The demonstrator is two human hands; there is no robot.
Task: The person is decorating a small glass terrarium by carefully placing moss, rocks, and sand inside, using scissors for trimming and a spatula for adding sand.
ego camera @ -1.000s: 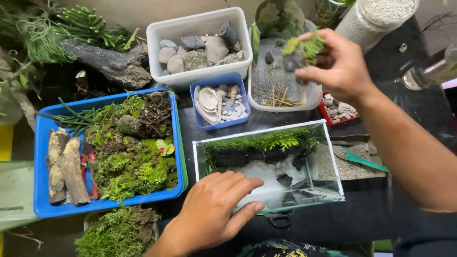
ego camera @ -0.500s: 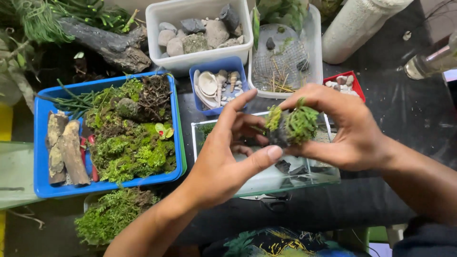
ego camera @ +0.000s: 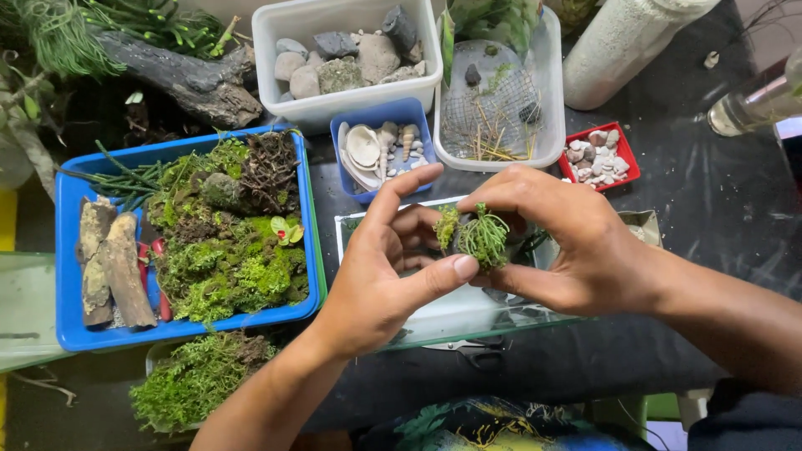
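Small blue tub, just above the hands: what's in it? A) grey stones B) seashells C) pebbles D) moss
B: the small blue tub holds pale seashells; the grey stones sit in the white tub behind it, the moss in the big blue tray, and the pebbles in the red tray.

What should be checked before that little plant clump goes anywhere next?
1. Clump held by both hands: ok, the left hand and right hand pinch it between them.
2. Clump in one piece: ok, no bits seen falling.
3. Glass tank right below: ok, the hands hover over it.
4. Free spot inside the tank: cannot tell, the hands hide it.
5. Moss tray and shell tub clear of the arms: ok.
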